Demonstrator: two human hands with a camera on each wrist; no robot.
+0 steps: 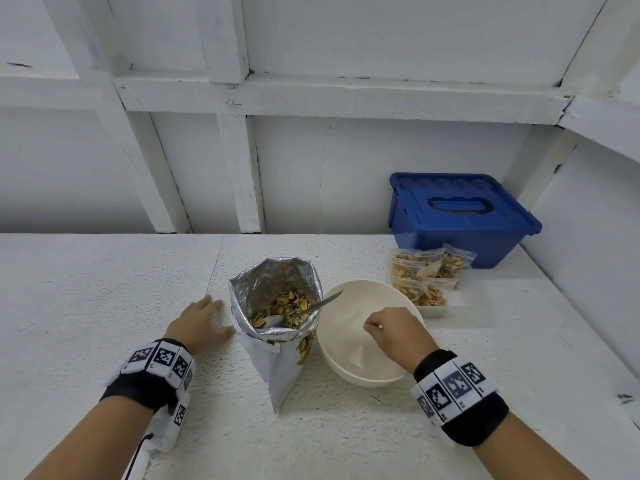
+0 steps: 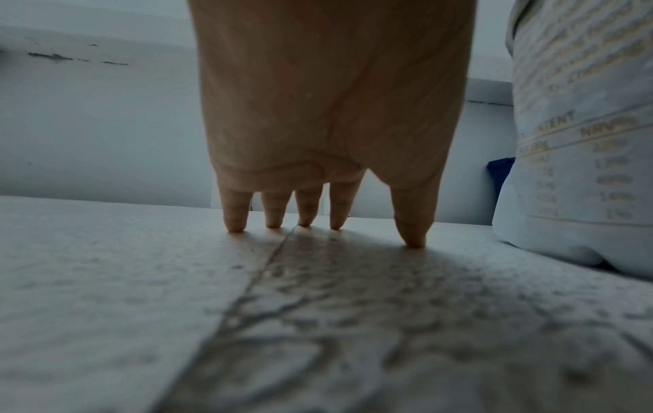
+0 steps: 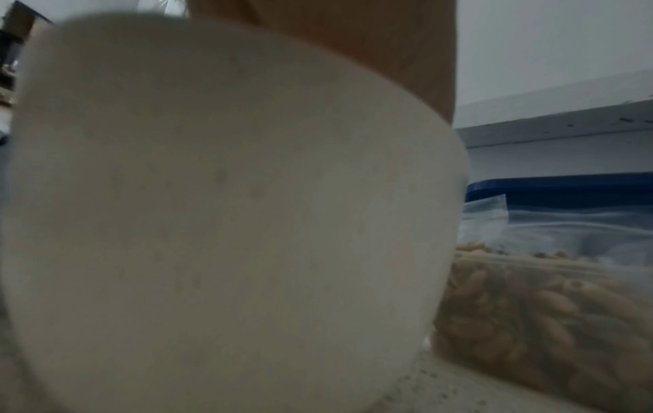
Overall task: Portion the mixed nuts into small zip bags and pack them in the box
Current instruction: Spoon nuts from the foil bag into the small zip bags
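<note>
Beside the foil nut bag [image 1: 277, 317], left grip [image 1: 199, 322] splayed empty; right grip [image 1: 393, 332] curled, contents unclear.

box [image 1: 460, 216] showing blue | bowl [image 1: 349, 372] showing cream | pouch [image 1: 273, 282] gleaming silver | wristbands [image 1: 453, 386] showing black-and-white squares

Bare workroom, white-painted wall framing [image 1: 235, 95], rough white worktop [image 1: 104, 271]

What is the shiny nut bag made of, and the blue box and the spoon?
The nut bag looks like foil-lined plastic: its inside is crinkly and silver. The blue box seems to be hard plastic, smooth and a bit glossy, with a moulded handle. The spoon looks like metal, grey and shiny.
</note>
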